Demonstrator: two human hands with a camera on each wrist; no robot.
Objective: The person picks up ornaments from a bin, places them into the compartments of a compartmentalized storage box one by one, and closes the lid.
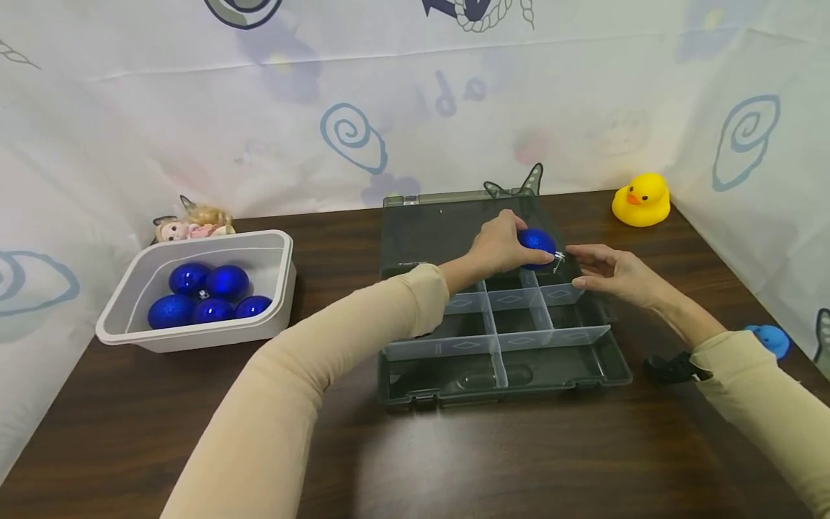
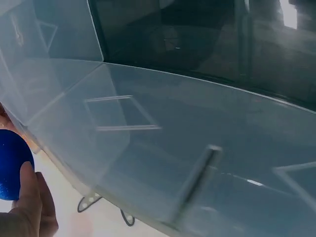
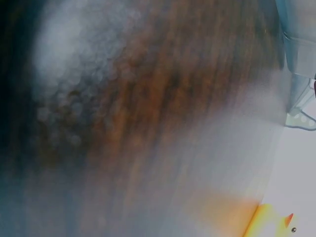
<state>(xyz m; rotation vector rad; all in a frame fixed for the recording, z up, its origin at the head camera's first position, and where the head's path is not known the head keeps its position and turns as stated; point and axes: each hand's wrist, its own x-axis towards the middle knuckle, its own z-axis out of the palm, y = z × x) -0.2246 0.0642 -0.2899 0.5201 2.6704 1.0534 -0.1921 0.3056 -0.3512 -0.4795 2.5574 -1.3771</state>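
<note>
In the head view my left hand (image 1: 499, 245) grips a glittery blue Christmas ball (image 1: 537, 245) over the far right part of a divided plastic box (image 1: 551, 376). The ball's silver cap and hanger point right. In the left wrist view the ball (image 2: 14, 165) shows at the left edge with the thumb against it. My right hand (image 1: 619, 274) is by the box's right side, thumb and fingers apart, fingertips close to the hanger. Pale dividers (image 1: 447, 349) split the box into compartments, and its dark see-through lid (image 1: 447, 231) lies folded back behind.
A white tub (image 1: 282, 288) with several blue Christmas balls (image 1: 227, 282) stands at the left, a doll (image 1: 188, 229) behind it. At the back right sits a yellow rubber duck (image 1: 642, 200). Something blue (image 1: 772, 339) shows beyond the right sleeve. A patterned curtain (image 1: 428, 94) hangs behind the table.
</note>
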